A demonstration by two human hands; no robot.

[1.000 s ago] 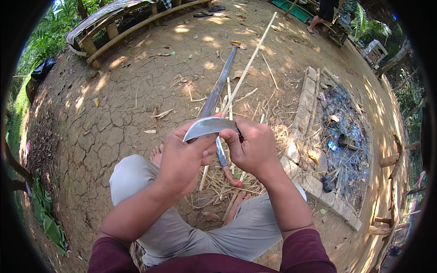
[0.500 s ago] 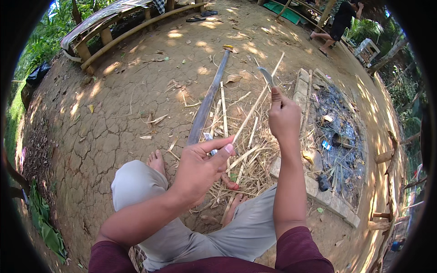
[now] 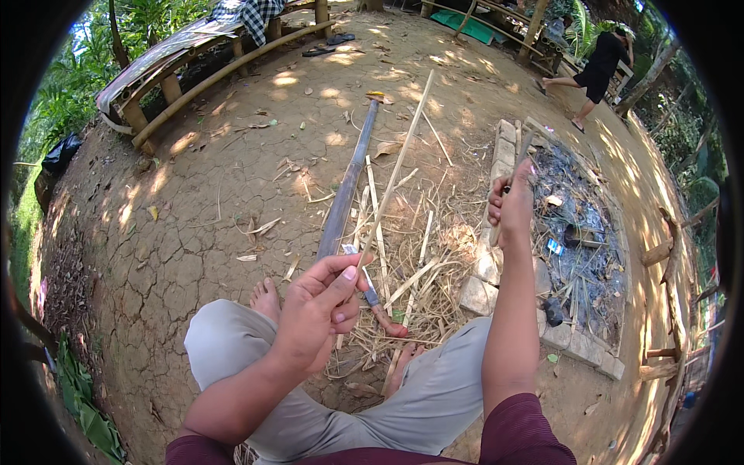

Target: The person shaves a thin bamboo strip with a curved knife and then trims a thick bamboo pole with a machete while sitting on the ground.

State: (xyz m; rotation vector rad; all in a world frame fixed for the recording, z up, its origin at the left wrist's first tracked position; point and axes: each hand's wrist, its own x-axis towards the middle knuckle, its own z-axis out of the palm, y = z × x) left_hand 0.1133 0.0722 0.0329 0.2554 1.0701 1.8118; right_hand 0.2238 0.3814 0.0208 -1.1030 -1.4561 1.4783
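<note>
My left hand [image 3: 322, 310] pinches the lower end of a thin pale bamboo strip [image 3: 401, 159] between thumb and fingers. The strip slants up and away to the right. Off to the right, my right hand [image 3: 511, 203] is wrapped round a knife [image 3: 526, 142], its blade pointing up and away from me, apart from the strip. Most of the knife's handle is hidden by the fingers. Between my feet lies a second knife [image 3: 387, 321] with a brown wooden handle, its blade partly behind my left hand. Shavings and split strips [image 3: 418, 287] litter the ground around it.
A long dark pole [image 3: 349, 190] lies on the cracked earth ahead. At right, bricks [image 3: 480, 298] border a patch of ash and litter [image 3: 577, 225]. A bamboo platform [image 3: 174, 77] stands far left. Far right, a person [image 3: 601, 70] in dark clothes stands with one leg back.
My right hand with the knife has swung right, away from the strip. My left hand has shifted slightly left and lower, and the strip now points more upright. The distant person has moved.
</note>
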